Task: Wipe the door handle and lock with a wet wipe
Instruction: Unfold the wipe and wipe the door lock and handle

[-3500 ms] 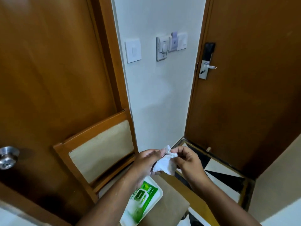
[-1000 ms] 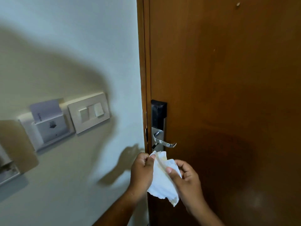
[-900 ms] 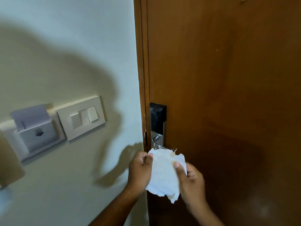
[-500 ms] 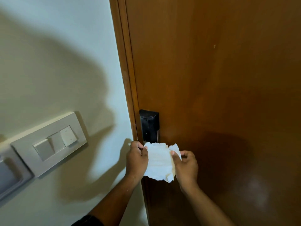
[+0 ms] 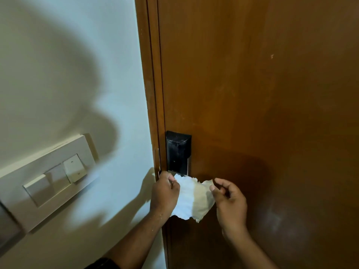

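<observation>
The left hand (image 5: 164, 193) pinched the upper left corner of the crumpled white wet wipe (image 5: 191, 200), spread just below the black rectangular lock (image 5: 178, 152) on the brown wooden door (image 5: 262, 94). The right hand (image 5: 230, 200) held its right edge between thumb and forefinger. The wipe hid the handle.

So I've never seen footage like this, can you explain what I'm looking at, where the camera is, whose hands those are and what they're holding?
There is no machine here. A camera worn on a person's head looks forward and down, so you see their own bare hands. The left hand pinches one edge of a crumpled white wet wipe. The right hand is at the wipe's other edge, fingers loosely curled. The wipe is spread in front of the brown wooden door, just below the black lock panel, and hides the handle. On the pale wall to the left sits a white switch plate.
</observation>
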A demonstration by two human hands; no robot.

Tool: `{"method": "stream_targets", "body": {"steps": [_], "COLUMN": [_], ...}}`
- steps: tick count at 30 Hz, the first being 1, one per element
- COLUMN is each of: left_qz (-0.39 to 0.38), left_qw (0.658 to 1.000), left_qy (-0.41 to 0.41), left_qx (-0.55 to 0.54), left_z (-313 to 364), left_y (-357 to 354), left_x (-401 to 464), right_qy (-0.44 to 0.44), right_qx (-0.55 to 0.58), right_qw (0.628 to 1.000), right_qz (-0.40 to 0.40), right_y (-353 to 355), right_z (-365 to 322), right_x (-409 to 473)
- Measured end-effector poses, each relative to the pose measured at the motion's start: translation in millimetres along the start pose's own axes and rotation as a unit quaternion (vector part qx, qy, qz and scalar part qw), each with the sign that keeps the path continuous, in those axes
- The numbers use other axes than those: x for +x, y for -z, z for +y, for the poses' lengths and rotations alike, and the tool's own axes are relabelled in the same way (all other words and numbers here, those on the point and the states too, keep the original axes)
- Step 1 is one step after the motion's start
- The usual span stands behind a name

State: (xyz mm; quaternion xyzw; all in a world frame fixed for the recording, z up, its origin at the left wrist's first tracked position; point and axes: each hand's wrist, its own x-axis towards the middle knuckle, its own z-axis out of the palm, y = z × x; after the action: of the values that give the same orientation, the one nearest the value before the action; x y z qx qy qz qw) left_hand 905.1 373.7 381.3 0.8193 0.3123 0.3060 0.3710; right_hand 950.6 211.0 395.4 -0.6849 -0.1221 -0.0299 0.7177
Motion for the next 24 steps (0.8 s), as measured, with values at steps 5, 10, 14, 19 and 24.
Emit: {"method": "stream_targets", "body": {"steps": [5, 10, 14, 19, 24], "left_qz": [-0.008, 0.055, 0.164, 0.152, 0.171], "left_qw": [1.000, 0.995, 0.950, 0.892, 0.835], "left_qy": [0.007, -0.044, -0.194, -0.317, -0.405], "left_qx": [-0.015, 0.070, 0.181, 0.284, 0.332], "left_z": [2, 8, 23, 61, 99], "left_y": [2, 17, 33, 41, 35], "left_x": [-3, -5, 11, 48, 86], "right_qy": [0.227, 0.292, 0.300, 0.339, 0.295], "right_qx": [-0.273, -0.533, -0.608, -0.627, -0.631], "right_qw": [0.932, 0.770, 0.711, 0.678, 0.691], "right_qz": [-0.072, -0.193, -0.188, -0.178, -0.193], "right_y": [-17, -33, -46, -63, -80], "right_z": [-8, 4, 16, 15, 7], "right_x": [-12, -10, -9, -6, -1]}}
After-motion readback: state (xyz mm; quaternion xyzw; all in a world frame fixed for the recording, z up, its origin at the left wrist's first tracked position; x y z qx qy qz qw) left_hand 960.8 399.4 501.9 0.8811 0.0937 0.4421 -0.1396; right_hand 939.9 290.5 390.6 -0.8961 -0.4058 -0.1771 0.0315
